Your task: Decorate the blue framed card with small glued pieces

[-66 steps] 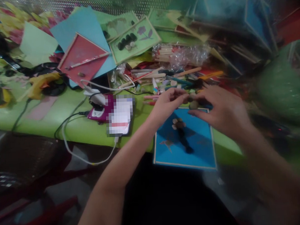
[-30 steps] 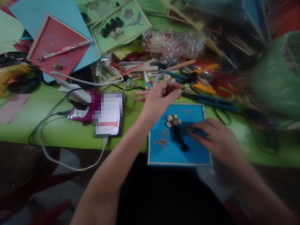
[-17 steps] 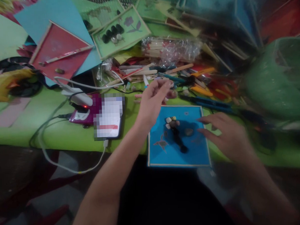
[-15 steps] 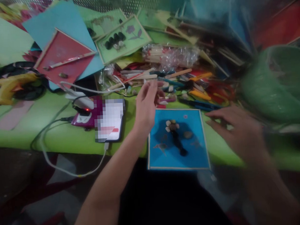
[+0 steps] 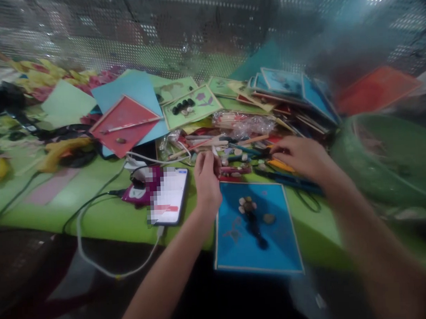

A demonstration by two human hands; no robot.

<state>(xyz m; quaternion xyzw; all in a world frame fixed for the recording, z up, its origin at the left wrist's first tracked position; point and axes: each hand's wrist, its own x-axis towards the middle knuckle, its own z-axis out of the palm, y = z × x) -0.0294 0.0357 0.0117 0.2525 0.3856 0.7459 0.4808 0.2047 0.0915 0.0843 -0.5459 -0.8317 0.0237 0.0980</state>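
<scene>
My left hand (image 5: 207,176) is held above the back left corner of a blue framed board (image 5: 238,257), its fingers pinched together; whatever small thing they hold is hidden. On the board lies a flower figure of pebbles: pale stones around a brown one (image 5: 248,206), with a stem of black stones (image 5: 253,228). Another flat stone (image 5: 269,218) lies to its right. My right hand (image 5: 301,158) reaches into the heap of tools, fingertips curled down beside an orange handle (image 5: 280,166). What is between those fingers cannot be made out.
A phone (image 5: 172,196) on a white cable lies left of the board, beside a purple power strip (image 5: 139,195). Further left is a yellow glue gun (image 5: 62,149). Behind stand a red board (image 5: 127,128), a green stone picture (image 5: 196,108) and stacked blue frames (image 5: 283,81). A green basin (image 5: 385,156) is at right.
My right hand has moved forward and left, from beside the board into the tool heap. My left hand's fingers have drawn closer together. The view has tilted up.
</scene>
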